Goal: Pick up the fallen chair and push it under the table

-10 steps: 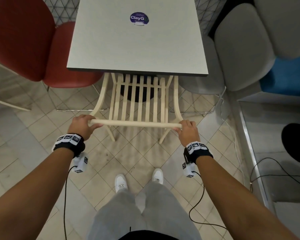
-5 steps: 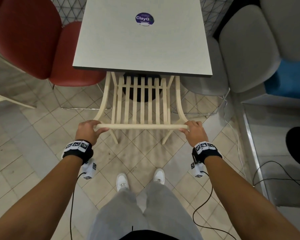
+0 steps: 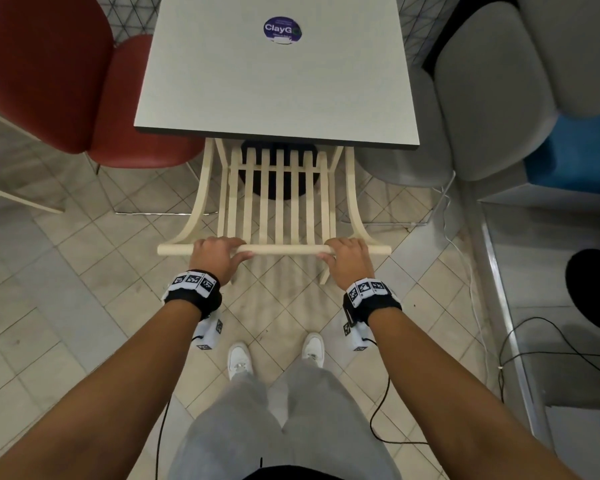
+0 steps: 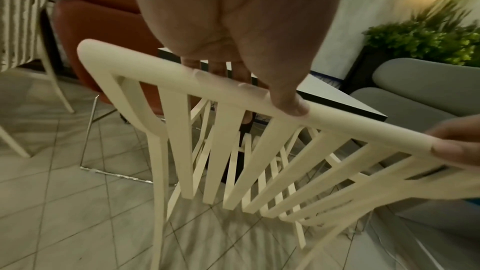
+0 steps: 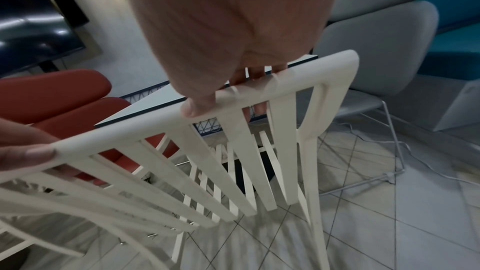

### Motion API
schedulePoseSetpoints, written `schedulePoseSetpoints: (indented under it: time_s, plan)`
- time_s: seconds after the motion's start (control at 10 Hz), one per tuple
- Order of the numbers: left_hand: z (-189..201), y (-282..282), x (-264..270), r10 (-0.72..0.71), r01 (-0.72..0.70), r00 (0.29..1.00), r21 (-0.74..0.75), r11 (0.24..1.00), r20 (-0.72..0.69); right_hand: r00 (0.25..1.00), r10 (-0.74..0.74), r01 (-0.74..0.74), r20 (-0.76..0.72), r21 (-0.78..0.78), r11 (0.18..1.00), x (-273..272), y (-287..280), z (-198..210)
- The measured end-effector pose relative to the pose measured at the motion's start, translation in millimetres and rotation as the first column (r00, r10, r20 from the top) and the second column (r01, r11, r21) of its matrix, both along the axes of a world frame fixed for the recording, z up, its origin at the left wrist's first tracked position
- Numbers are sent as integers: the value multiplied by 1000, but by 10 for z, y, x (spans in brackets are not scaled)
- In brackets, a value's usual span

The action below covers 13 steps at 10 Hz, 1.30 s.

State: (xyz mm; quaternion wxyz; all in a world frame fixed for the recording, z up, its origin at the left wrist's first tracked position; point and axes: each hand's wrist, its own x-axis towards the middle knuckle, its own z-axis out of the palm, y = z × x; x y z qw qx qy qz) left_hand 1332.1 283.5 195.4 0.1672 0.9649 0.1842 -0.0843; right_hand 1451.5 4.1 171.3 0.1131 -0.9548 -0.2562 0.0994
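The cream slatted chair [image 3: 278,202] stands upright on the tiled floor, its seat hidden under the grey square table [image 3: 278,77]. Only its back and rear legs show. My left hand [image 3: 217,254] grips the top rail [image 3: 284,250] left of centre, fingers curled over it and thumb underneath. My right hand [image 3: 345,256] grips the same rail right of centre. In the left wrist view the left hand [image 4: 241,81] wraps the top rail [image 4: 350,128]; in the right wrist view the right hand [image 5: 223,89] wraps the top rail [image 5: 135,133].
A red chair [image 3: 59,84] stands left of the table and a grey chair [image 3: 478,98] to its right. Beyond the grey chair lies a blue seat [image 3: 579,150]. Cables [image 3: 548,344] trail over the floor at right. My white shoes [image 3: 239,360] stand on tiles behind the chair.
Both hands have slid inward along the top rail from its ends toward the middle. The chair has gone slightly further under the table.
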Motion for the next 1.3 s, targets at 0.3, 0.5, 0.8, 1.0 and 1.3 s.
schedulePoseSetpoints:
  time_s: [0.3, 0.5, 0.8, 1.0, 1.3]
  plan:
    - [-19, -55, 243, 61, -61, 998, -24, 998, -22, 999, -44, 44, 12, 6, 999, 254, 28, -32]
    - [-36, -51, 244, 67, -68, 997, -19, 998, -22, 999, -45, 45, 13, 5, 999, 263, 14, -44]
    - [-22, -43, 213, 66, -66, 998, -64, 996, -4, 998, -69, 69, 0, 19, 997, 187, 8, -4]
    - [53, -131, 157, 36, -41, 997, -73, 997, -61, 992, -75, 78, -102, 30, 997, 119, -50, 62]
    - [967, 173, 140, 312, -205, 856, -284, 937, 411, 961, -268, 251, -69, 623, 741, 378, 100, 1044]
